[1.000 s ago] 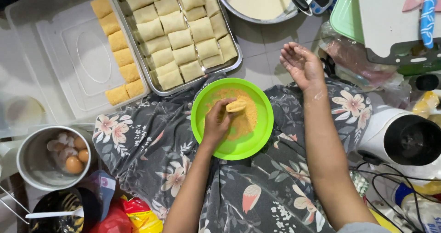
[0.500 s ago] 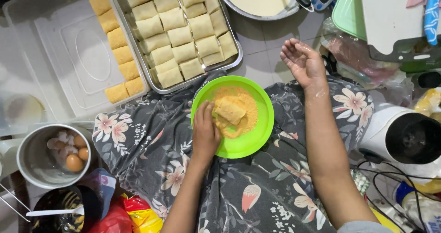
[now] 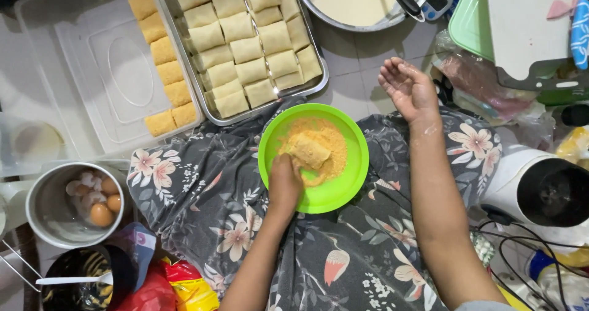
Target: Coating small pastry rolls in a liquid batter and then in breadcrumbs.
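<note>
At lower centre the left hand (image 3: 285, 182) curls its grip on the pale rolled pastry (image 3: 310, 149) lying in orange crumbs on the round green plastic plate (image 3: 340, 185); the right hand (image 3: 408, 90) hovers open, empty. Farther, at upper left, seven golden crumbed rolls (image 3: 162, 72) sit on a clear plastic lid (image 3: 104, 78), while the rectangular metal tray (image 3: 319, 81) holds many uncoated pieces (image 3: 245, 47), so most coating seems left.

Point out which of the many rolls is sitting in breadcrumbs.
The single roll in the green plate, touched by the left hand; the others lie in the metal tray or clear container.
</note>
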